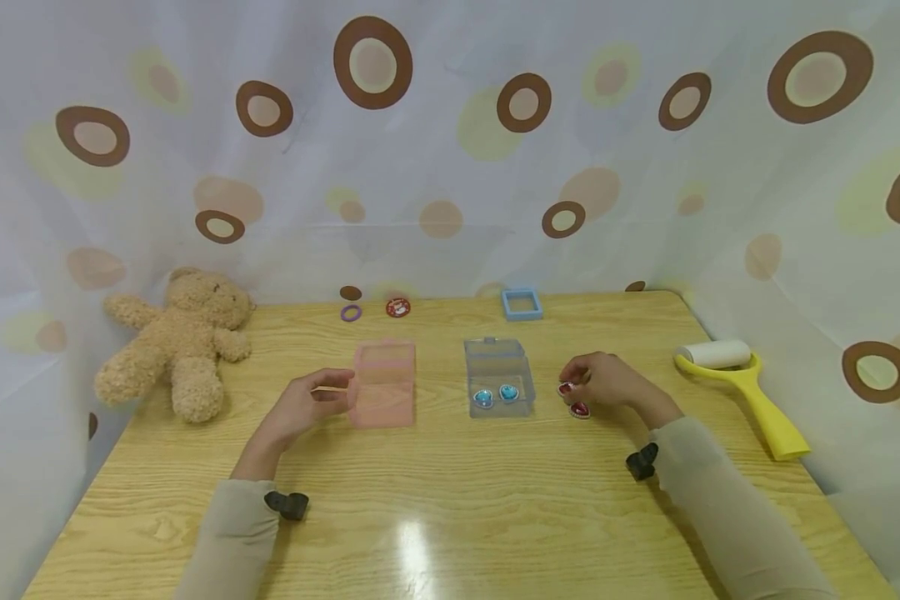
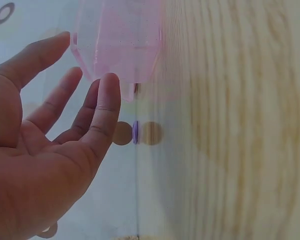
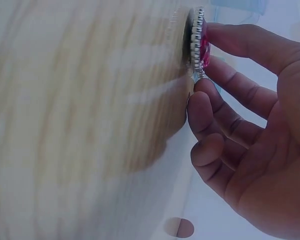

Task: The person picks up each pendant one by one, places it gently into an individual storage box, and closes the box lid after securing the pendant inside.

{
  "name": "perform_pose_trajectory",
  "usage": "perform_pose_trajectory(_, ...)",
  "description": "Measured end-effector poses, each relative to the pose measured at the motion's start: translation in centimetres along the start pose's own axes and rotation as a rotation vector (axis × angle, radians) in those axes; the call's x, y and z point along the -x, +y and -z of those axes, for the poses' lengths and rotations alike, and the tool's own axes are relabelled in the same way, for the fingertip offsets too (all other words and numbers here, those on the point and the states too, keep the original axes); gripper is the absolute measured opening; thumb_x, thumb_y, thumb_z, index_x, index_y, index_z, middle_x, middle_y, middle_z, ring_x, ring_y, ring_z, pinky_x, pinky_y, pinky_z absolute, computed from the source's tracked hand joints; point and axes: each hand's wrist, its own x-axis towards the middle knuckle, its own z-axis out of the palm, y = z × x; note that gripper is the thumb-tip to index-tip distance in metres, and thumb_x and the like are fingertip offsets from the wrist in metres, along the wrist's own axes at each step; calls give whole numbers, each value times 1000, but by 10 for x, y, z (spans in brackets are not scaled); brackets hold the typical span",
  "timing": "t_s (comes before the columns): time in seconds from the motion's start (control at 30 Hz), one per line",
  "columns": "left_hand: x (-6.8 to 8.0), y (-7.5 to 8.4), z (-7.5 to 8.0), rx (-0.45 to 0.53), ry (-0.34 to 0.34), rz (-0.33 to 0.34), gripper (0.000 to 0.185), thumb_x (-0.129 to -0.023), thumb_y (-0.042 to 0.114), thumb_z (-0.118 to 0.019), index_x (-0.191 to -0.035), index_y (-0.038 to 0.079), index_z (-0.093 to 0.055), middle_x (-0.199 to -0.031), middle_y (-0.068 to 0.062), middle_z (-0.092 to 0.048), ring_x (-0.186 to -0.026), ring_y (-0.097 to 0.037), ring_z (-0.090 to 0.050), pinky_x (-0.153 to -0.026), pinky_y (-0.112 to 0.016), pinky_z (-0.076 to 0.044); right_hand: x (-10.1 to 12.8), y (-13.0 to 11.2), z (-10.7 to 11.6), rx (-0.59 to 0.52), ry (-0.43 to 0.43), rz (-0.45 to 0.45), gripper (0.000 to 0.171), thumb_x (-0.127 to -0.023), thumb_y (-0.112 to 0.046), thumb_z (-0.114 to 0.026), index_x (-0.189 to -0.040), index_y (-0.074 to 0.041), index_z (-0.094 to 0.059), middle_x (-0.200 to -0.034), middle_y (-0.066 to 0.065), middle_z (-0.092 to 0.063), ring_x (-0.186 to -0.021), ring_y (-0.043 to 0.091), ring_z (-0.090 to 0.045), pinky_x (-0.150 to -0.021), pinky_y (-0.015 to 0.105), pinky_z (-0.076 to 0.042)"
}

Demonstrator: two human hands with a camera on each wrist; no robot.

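Open, empty left hand (image 1: pixel 300 408) is hovering at a pink box (image 1: pixel 384 410); right hand (image 1: pixel 606 379) is curving, grip unclear, over red jewels (image 1: pixel 581 411) nearer the desk's (image 1: pixel 495 500) right edge; they're probably feeling light, hard, slick, inviting rim pinches.

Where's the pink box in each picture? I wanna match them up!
Head: the pink box is just left of the middle, beside the left hand.
Left wrist: the pink box is at the top, near the middle, above the fingertips.
Right wrist: I can't see it there.
Shared landmark: the wooden table, low in head, right side in left wrist, left side in right wrist.
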Motion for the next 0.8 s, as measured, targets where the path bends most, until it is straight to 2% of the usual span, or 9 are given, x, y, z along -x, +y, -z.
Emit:
perform_pose_trajectory(0.3, 1, 1, -2, -4, -6, 14, 54, -96, 12, -67, -146, 3, -48, -144, -23, -48, -128, -40, -53, -96, -40, -53, -4, 4, -2, 33, 18, -4, 27, -83, -27, -80, -104, -14, -72, -97, 2, -69, -88, 17, -62, -78, 35, -51)
perform_pose_trajectory(0.57, 1, -2, -2, 6, -14, 5, 57, -95, 15, -69, -147, 4, -47, -144, -23, -47, -130, -40, -52, -98, -40, -53, -2, 0, -1, 45, 21, -4, 24, -85, -28, -78, -104, -14, -72, -97, 2, -71, -86, 16, -62, -74, 32, -50)
perform_pose_trajectory(0.8, 1, -2, -2, 16, -25, -9, 57, -96, 14, -68, -147, 3, -45, -144, -25, -46, -131, -44, -51, -98, -42, -54, 1, -9, 4, 47, 40, 34, 24, -89, -25, -75, -108, -12, -71, -100, 3, -71, -84, 15, -64, -71, 31, -52)
